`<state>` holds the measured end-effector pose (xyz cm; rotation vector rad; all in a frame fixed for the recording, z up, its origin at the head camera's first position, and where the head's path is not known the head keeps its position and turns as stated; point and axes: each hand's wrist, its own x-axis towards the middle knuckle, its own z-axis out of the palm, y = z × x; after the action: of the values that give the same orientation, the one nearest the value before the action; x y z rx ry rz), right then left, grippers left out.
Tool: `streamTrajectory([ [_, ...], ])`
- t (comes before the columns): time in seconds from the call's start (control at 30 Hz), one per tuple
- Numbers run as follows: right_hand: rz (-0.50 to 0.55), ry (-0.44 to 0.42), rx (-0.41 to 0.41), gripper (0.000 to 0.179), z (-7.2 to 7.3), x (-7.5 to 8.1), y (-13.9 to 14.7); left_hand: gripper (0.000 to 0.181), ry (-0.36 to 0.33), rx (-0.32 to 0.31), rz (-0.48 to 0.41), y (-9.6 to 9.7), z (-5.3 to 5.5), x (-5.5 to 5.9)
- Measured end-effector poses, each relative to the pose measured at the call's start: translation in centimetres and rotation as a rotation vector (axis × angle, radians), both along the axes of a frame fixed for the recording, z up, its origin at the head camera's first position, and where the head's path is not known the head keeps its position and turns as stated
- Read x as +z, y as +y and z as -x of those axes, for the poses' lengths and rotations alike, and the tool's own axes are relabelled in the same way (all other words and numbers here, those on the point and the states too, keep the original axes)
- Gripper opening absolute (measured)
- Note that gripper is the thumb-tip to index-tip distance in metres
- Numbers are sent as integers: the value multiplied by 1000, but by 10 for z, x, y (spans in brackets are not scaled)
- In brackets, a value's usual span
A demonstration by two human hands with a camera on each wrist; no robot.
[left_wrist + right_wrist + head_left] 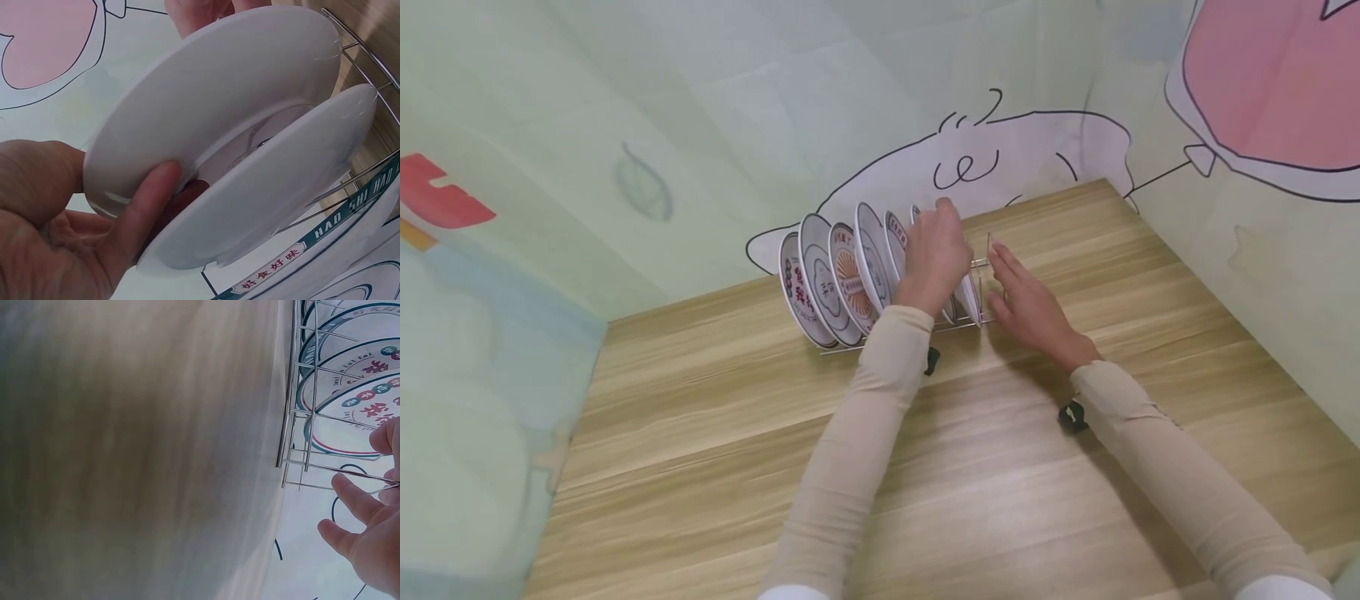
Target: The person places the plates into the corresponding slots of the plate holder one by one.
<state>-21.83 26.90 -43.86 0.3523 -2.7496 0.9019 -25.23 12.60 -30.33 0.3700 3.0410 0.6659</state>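
A wire dish rack (pixel 287 394) holds a row of round plates standing on edge. My left hand (pixel 936 258) reaches over the right part of the row. In the left wrist view it pinches the rim of a white plate (pixel 219 81), the thumb lying between this plate and a neighbouring white plate (pixel 269 187). My right hand (pixel 1033 308) is at the rack's right end, its fingers extended beside the end wires. Its fingertips (pixel 209 12) show at the far rim of the pinched plate in the left wrist view.
The rack stands on a wood-grain table (pixel 700 450), near its back edge. Further left in the rack are several printed plates, one with an orange pattern (pixel 850 283). A cartoon-printed wall covering (pixel 715 125) rises behind and on both sides.
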Motion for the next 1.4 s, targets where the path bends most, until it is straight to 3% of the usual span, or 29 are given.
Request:
streamTrajectory([
  [0.27,1,8,3,63,0,-2,1,41,-15,10,9,4,6,-2],
  [0.63,-1,-1,10,64,2,-2,2,34,47,15,71,10,12,-7],
  [1.03,-12,8,9,62,0,-2,3,31,56,-12,92,14,15,-9],
  [1.27,-18,4,9,62,0,-3,2,36,3,27,114,12,16,-8],
  [1.4,-23,8,7,61,-1,-1,2,34,2,13,114,11,13,-4],
])
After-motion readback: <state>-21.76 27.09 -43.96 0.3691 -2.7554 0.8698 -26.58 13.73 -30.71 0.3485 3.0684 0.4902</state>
